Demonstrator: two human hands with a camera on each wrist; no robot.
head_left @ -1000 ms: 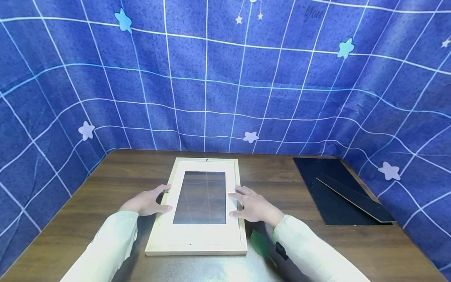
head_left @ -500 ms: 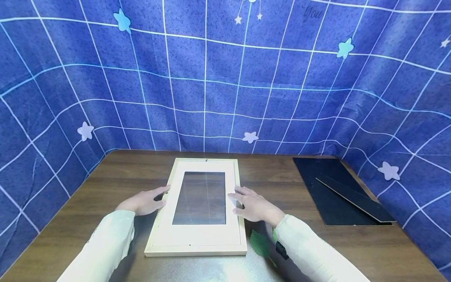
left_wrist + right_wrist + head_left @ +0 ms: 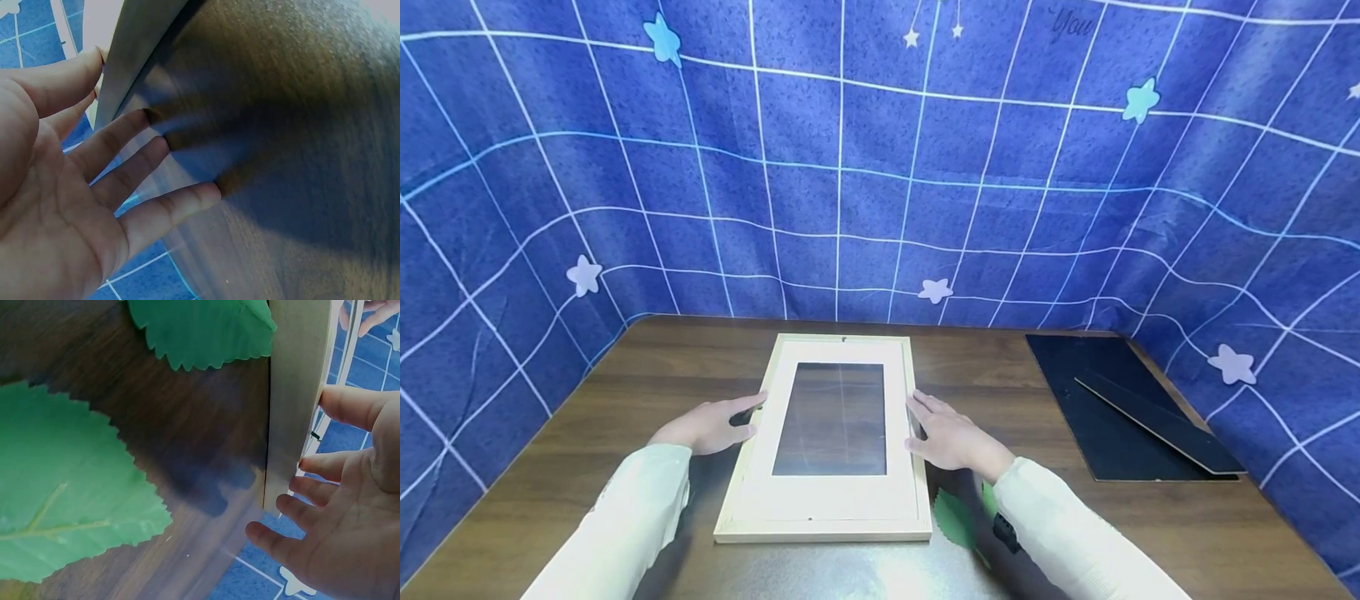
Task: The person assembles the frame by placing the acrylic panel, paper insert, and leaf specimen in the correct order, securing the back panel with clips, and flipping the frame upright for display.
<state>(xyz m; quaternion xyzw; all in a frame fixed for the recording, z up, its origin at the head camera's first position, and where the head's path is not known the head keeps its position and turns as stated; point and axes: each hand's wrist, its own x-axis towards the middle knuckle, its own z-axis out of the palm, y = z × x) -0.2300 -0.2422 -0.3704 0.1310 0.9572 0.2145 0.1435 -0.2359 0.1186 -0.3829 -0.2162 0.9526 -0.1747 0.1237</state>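
Observation:
A pale wooden picture frame (image 3: pixel 822 537) lies flat on the brown table, with a white mat (image 3: pixel 827 500) inside it around a clear window. My left hand (image 3: pixel 707 425) touches its left side with thumb and forefinger, fingers fairly straight. In the left wrist view the left hand's other fingers (image 3: pixel 169 209) reach out over the table beside the frame's edge. My right hand (image 3: pixel 953 437) rests at the right side, fingers extended. Seen from the right wrist, its thumb and fingertips (image 3: pixel 340 403) lie along the frame's wooden edge. Neither hand curls round it.
Green serrated artificial leaves (image 3: pixel 953 518) lie right of the frame, partly under the right sleeve, beside a small black item (image 3: pixel 1006 533). At the far right is a black board (image 3: pixel 1060 375) with a narrow black flap (image 3: pixel 1157 421) raised across it. A blue curtain (image 3: pixel 880 167) hangs behind.
My left thumb has drawn back from the mat to the frame's left edge. My right fingers have slid outward from the mat to the right edge. The head view has shifted slightly.

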